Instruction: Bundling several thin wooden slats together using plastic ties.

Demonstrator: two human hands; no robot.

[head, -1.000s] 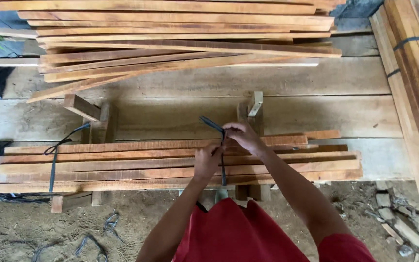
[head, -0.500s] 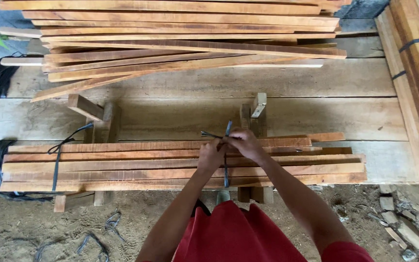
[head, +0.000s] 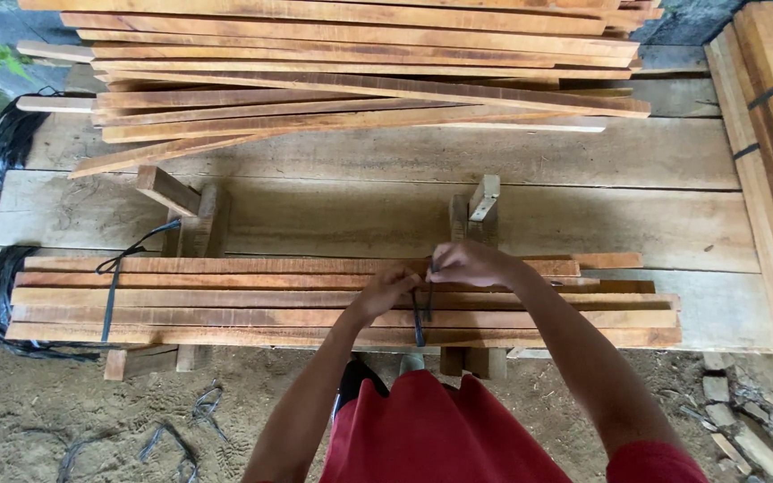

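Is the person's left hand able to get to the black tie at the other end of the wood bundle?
Probably yes. The left hand is at the near black strap, and the other black tie lies uncovered on top of the bundle to its left, nothing between them. It may need a stretch.

We have a single view, taken from a camera worn on the person's head and pointed almost straight down. It sits close above the work, so our own red-clad torso [head: 445, 434] fills the bottom middle and both forearms run up from there to the left hand [head: 385, 291] and right hand [head: 469, 264] near the centre. The wooden desk [head: 360, 210] lies flat across the frame, its long side running left to right, with the far edge toward the top. Dirt ground [head: 38, 416] shows along the bottom edge. With only one camera, no second view shares any part of this scene.
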